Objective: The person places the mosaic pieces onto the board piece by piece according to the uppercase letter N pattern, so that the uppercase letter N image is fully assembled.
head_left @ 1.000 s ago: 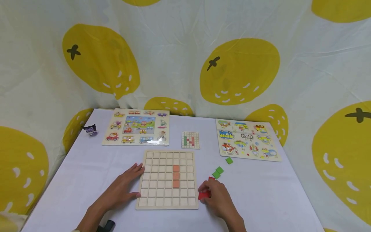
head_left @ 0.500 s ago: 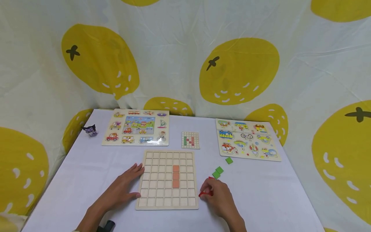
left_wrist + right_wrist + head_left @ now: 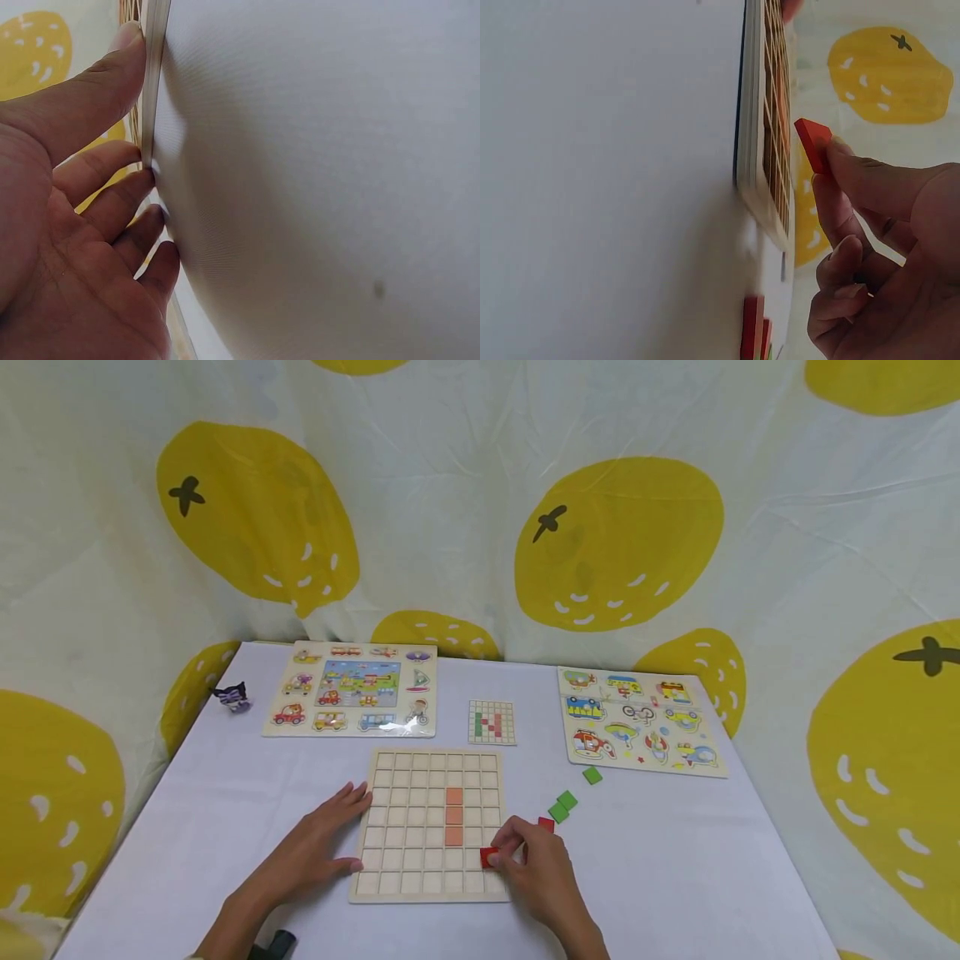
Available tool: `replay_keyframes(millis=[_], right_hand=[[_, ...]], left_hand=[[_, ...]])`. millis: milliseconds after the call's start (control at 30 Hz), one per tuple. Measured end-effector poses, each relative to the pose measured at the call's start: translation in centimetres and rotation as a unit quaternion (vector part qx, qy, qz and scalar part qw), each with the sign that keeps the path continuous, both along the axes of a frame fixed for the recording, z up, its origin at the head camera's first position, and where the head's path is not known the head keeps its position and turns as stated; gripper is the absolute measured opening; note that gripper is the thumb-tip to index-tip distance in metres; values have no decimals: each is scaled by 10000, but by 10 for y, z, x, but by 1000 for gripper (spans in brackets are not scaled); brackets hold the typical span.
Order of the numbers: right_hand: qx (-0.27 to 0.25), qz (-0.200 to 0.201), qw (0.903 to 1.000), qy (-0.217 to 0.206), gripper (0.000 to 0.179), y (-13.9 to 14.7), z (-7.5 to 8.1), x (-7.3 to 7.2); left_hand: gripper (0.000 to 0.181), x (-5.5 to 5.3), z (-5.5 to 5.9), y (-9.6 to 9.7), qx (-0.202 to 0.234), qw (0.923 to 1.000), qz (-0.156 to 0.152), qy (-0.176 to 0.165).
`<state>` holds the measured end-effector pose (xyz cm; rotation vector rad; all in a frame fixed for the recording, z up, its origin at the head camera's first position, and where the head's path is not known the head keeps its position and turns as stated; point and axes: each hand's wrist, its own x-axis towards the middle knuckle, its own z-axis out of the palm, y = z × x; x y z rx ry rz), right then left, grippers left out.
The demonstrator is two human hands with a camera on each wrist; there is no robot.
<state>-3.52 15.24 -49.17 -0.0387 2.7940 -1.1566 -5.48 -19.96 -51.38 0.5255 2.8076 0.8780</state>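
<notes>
Between thumb and fingers, my right hand (image 3: 538, 870) pinches a small red square tile (image 3: 487, 857). In the right wrist view the tile (image 3: 813, 142) is tilted and held above the wooden grid board (image 3: 751, 112). From the head, it overlaps the right side of the board (image 3: 412, 860), in the lower rows. Three orange tiles (image 3: 454, 816) sit in one column of the grid. My left hand (image 3: 300, 852) lies spread at the board's left edge, thumb and fingertips touching the rim in the left wrist view.
Right of the board lie another red tile (image 3: 547, 824) and several green tiles (image 3: 567, 800). Behind it stands a small pattern card (image 3: 492, 722). Two picture puzzles (image 3: 362, 683) (image 3: 639, 723) and a small dark figurine (image 3: 232, 697) lie farther back. A black object (image 3: 281, 943) shows near the left forearm.
My right hand has lifted a red tile off the table beside the board and carried it left, over the board's right side. The left hand has stayed at the board's edge.
</notes>
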Motion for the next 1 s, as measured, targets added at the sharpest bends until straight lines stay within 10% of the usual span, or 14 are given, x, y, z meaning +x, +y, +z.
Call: replay_keyframes(millis=[1000], right_hand=[[593,144,9981,-94,23,-51,-10,-9]], left_hand=[[98,-1,-1,0,26,10000,-33,-2]])
